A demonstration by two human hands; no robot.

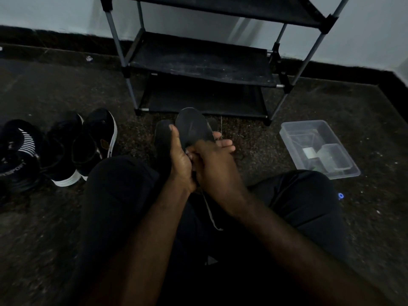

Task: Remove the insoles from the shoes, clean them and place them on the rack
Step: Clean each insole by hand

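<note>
I sit on the floor with a black shoe held upright between my knees. My left hand grips the shoe, with the thumb pressed on its upper edge. A dark insole sticks up out of the shoe, toe end highest. My right hand holds the insole's lower end, some fingers stretched to the right. A pale lace hangs down below my hands. The black shoe rack stands just beyond, its shelves bare.
Three more dark shoes stand on the floor at the left: a striped one and two white-soled ones. A clear plastic box with small containers inside sits at the right. The floor is dark carpet and a pale wall is behind.
</note>
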